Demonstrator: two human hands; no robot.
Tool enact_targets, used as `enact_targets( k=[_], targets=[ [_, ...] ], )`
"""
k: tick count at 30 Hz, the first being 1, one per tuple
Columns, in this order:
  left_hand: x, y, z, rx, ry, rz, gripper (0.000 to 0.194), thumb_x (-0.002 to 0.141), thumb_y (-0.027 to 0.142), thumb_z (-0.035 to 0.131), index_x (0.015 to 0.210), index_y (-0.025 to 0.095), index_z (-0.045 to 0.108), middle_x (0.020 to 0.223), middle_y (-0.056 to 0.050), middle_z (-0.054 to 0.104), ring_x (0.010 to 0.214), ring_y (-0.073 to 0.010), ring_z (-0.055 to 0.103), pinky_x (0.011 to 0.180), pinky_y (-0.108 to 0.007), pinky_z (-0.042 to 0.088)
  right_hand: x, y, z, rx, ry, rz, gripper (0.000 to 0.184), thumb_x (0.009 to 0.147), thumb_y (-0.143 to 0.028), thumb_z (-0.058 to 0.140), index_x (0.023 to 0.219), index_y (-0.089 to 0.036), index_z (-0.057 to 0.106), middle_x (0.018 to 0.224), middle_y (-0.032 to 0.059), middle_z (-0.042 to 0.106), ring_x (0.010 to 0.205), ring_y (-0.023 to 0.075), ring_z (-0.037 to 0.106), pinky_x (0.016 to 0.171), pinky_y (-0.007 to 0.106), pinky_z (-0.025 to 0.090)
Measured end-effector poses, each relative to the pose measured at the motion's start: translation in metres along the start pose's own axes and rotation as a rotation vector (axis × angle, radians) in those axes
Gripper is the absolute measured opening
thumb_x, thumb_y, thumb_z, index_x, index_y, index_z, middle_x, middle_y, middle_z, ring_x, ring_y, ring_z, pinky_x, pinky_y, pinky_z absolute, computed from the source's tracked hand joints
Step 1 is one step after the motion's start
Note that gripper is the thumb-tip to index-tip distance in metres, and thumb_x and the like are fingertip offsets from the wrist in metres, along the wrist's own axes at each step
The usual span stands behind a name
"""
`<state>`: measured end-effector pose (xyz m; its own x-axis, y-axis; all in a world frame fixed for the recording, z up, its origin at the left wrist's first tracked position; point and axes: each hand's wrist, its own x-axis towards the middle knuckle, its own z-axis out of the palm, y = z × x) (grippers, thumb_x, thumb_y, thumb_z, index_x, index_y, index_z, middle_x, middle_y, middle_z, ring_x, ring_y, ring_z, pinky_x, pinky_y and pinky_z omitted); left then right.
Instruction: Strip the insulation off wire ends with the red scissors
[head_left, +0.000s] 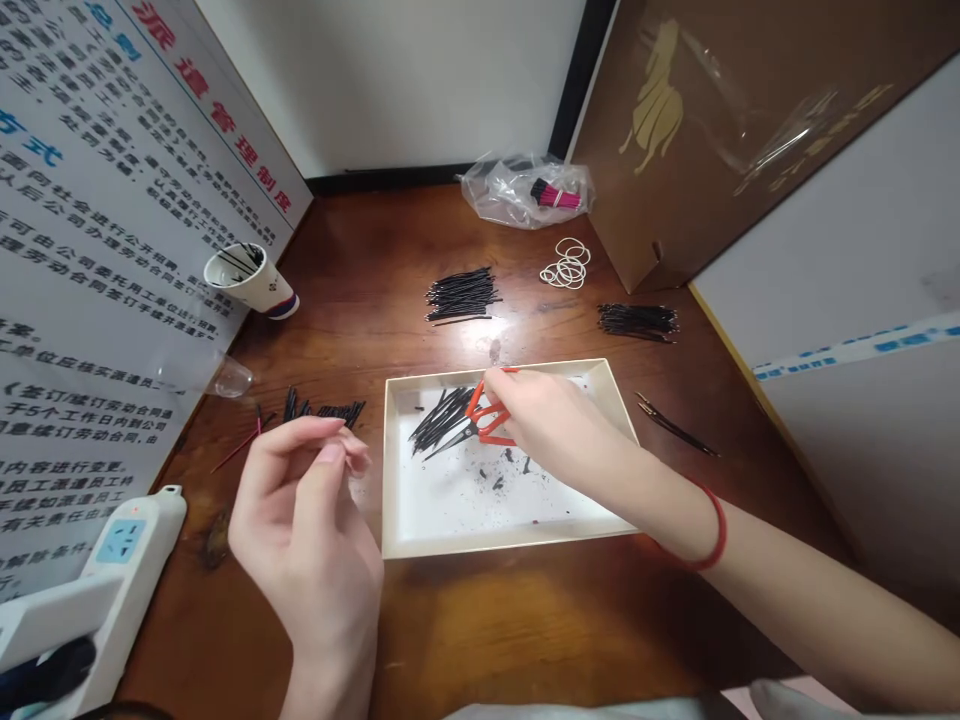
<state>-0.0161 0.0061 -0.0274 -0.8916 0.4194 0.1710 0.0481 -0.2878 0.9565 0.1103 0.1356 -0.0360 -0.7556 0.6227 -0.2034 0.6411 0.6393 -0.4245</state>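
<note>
My right hand [547, 420] holds orange-handled snips [484, 418] over a shallow white tray [480, 525], with the steel blades pointing left. Beside the blades lies a bunch of thin black wires [442, 420], and black clippings are scattered on the tray floor. My left hand [307, 525] hovers left of the tray with its fingertips pinched together. Anything thin between them is too small to tell. Just beyond those fingertips, a row of black wires [322, 410] lies on the wooden table [480, 630], and a few red-tipped wires [240, 448] lie to its left.
Black wire bundles [463, 295] [637, 320], rubber bands [568, 265] and a plastic bag [525, 190] holding a pink-ended bundle lie farther back. A paper cup [251, 280] lies tipped over at left. A white power strip [112, 570] sits at the lower left.
</note>
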Motion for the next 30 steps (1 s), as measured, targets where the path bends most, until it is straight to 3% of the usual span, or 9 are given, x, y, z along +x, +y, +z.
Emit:
enact_targets(
  k=[8,16,18,21,23,26,30],
  targets=[
    [0.001,0.004,0.000,-0.100,-0.033,-0.055,0.015,0.073,0.003,0.061,0.079,0.014,0.069,0.062,0.001,0.059,0.061,-0.0117,0.053,0.057,-0.023,0.040,0.003,0.000,0.005,0.023,-0.059,0.021,0.019,0.082,0.002,0.057,0.087,-0.016,0.058,0.085,0.0080,0.070,0.071,0.0197,0.066,0.059,0.028,0.039],
    [0.002,0.003,0.000,-0.067,-0.006,-0.156,0.016,0.077,0.007,0.060,0.081,0.020,0.068,0.065,0.003,0.057,0.061,-0.0100,0.051,0.058,-0.021,0.043,-0.013,0.021,-0.006,0.403,-0.046,0.005,0.018,0.081,-0.007,0.057,0.076,-0.021,0.046,0.078,0.0021,0.067,0.065,0.0146,0.063,0.058,0.026,0.045],
    [-0.001,0.001,0.002,0.055,-0.099,-0.215,0.010,0.079,0.011,0.065,0.084,0.020,0.068,0.068,0.003,0.061,0.062,-0.0101,0.054,0.059,-0.021,0.045,-0.018,0.025,-0.011,0.507,-0.009,0.009,0.018,0.084,-0.017,0.057,0.076,-0.022,0.042,0.079,0.0011,0.066,0.066,0.0135,0.062,0.059,0.026,0.047],
    [-0.008,-0.005,0.006,0.233,-0.445,-0.414,0.011,0.081,0.025,0.073,0.088,0.017,0.071,0.074,-0.001,0.070,0.066,-0.0127,0.062,0.060,-0.022,0.051,-0.024,0.019,-0.017,0.829,0.019,0.049,0.029,0.080,-0.033,0.068,0.074,-0.022,0.042,0.076,-0.0007,0.062,0.067,0.0127,0.060,0.060,0.027,0.048],
    [-0.013,-0.011,0.009,0.208,-0.630,-0.560,0.017,0.081,0.030,0.075,0.089,0.016,0.072,0.076,-0.004,0.073,0.066,-0.0137,0.066,0.060,-0.023,0.054,-0.027,0.009,-0.017,1.082,-0.026,0.110,0.033,0.072,-0.032,0.077,0.072,-0.020,0.047,0.072,-0.0029,0.060,0.064,0.0114,0.058,0.060,0.026,0.047],
    [-0.018,-0.018,0.013,0.094,-0.641,-0.677,0.019,0.078,0.029,0.079,0.088,0.016,0.069,0.071,-0.001,0.074,0.059,-0.0110,0.065,0.059,-0.021,0.055,-0.029,-0.004,-0.010,1.291,-0.051,0.178,0.037,0.066,-0.026,0.084,0.070,-0.020,0.048,0.070,-0.0056,0.059,0.061,0.0098,0.057,0.059,0.025,0.046],
    [-0.019,-0.022,0.015,-0.002,-0.565,-0.727,0.026,0.071,0.027,0.085,0.087,0.015,0.069,0.068,0.000,0.074,0.055,-0.0101,0.065,0.056,-0.019,0.054,-0.032,-0.008,-0.001,1.319,0.023,0.217,0.038,0.065,-0.030,0.084,0.070,-0.021,0.047,0.072,-0.0048,0.060,0.066,0.0119,0.060,0.062,0.026,0.049]
  ],
)
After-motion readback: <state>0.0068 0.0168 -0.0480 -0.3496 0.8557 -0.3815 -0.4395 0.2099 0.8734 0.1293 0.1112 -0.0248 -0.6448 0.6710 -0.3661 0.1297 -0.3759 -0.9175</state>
